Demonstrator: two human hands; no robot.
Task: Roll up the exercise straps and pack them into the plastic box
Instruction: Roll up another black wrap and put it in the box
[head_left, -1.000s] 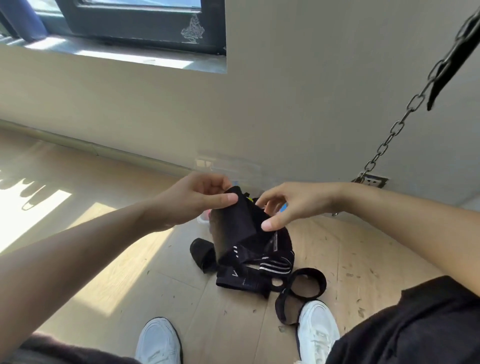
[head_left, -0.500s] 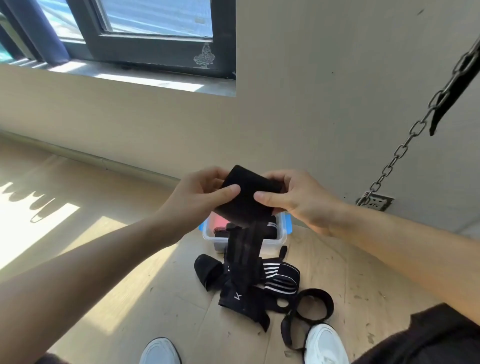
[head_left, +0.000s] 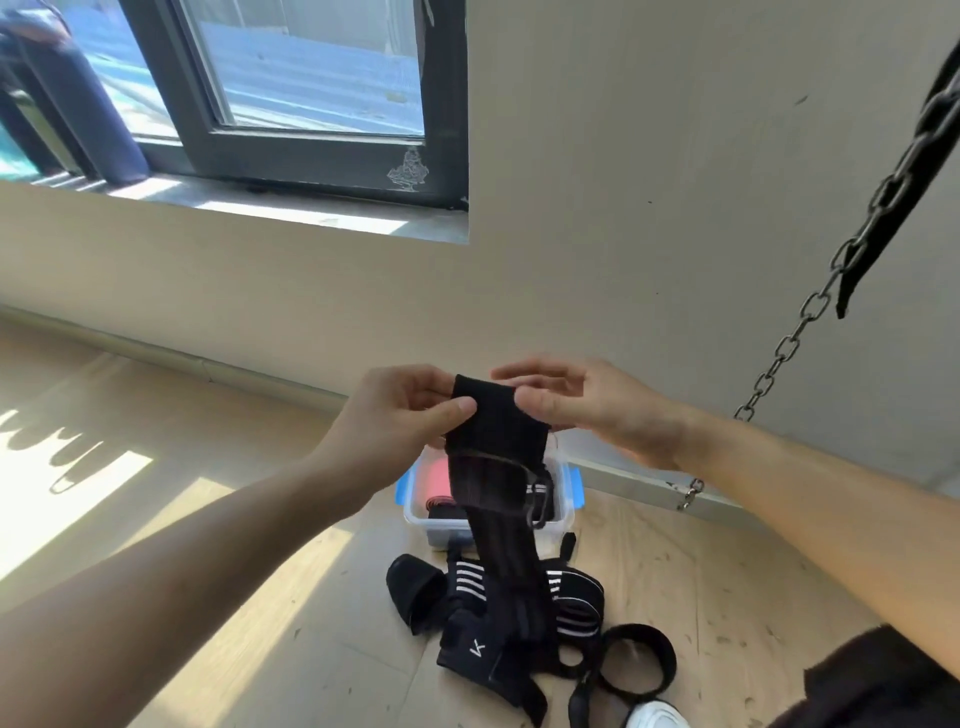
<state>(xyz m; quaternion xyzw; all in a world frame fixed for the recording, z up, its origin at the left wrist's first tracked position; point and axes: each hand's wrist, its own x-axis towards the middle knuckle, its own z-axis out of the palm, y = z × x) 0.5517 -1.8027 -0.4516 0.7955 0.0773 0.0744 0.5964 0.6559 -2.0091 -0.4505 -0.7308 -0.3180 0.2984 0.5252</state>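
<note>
Head view; Asker: how far along is the packing?

Describer: partly done, I judge; the clear plastic box (head_left: 568, 512) sits on the floor (head_left: 260, 649) close to the wall; it already holds a pink roll (head_left: 434, 478) and some dark strap material; a heap of black straps (head_left: 467, 613) lies unrolled on the floor just in front of it, beside a loop strap (head_left: 641, 660).

Asker: and the hands?

Describer: a black strap (head_left: 498, 431) is held up above the box, its tail hanging down to the heap; the left hand (head_left: 400, 415) pinches its top edge, thumb in front, fingers curled behind; the right hand (head_left: 597, 410) has its thumb at the other corner, fingers blurred and loosely apart, so I cannot tell whether it grips; rolling looks barely begun.

Asker: room to move?

Describer: open floor lies to the left; a hanging chain (head_left: 789, 348) crosses to the right, apart from the right arm; a white shoe (head_left: 657, 717) sits near the loop strap.
</note>
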